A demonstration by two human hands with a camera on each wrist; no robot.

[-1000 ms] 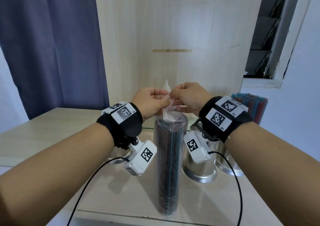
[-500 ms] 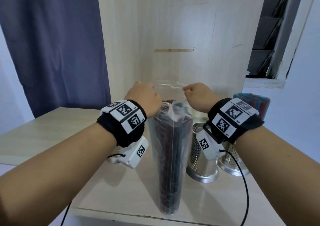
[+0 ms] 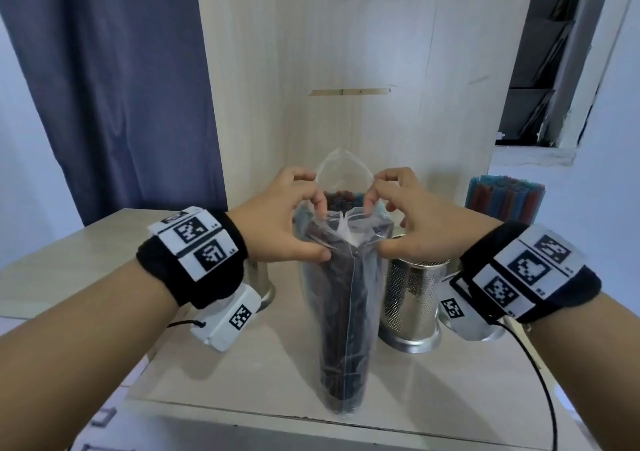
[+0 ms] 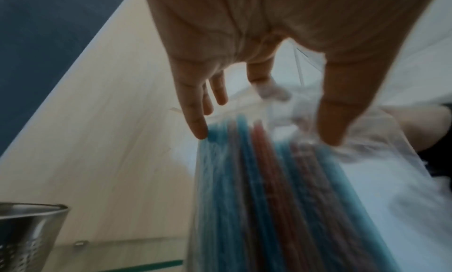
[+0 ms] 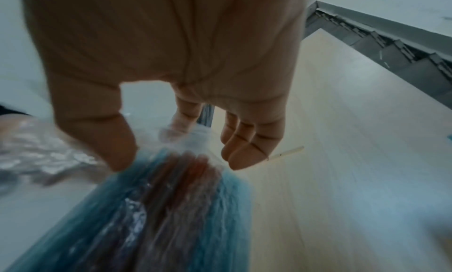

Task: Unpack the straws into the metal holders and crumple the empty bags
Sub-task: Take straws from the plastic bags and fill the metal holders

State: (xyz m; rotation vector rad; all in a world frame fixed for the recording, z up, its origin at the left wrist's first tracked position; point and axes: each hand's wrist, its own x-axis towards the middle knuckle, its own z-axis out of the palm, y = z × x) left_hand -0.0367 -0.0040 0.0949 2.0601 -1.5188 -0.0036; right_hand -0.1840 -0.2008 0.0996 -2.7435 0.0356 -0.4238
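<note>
— Since the earlier frame, what has moved?
— Both hands have dropped from the stretched top edge to the bag's (image 3: 341, 298) mouth, now pulled open. It stands upright on the table (image 3: 86, 260), full of blue and red straws (image 4: 257, 179).
— And the grip?
— The left hand (image 3: 277, 222) and right hand (image 3: 415, 222) each pinch the plastic rim.
— The holders?
— One mesh holder (image 3: 412, 298) beside the bag; its inside is hidden. Another behind it holds straws (image 3: 504, 197). The wrist views are blurred.
</note>
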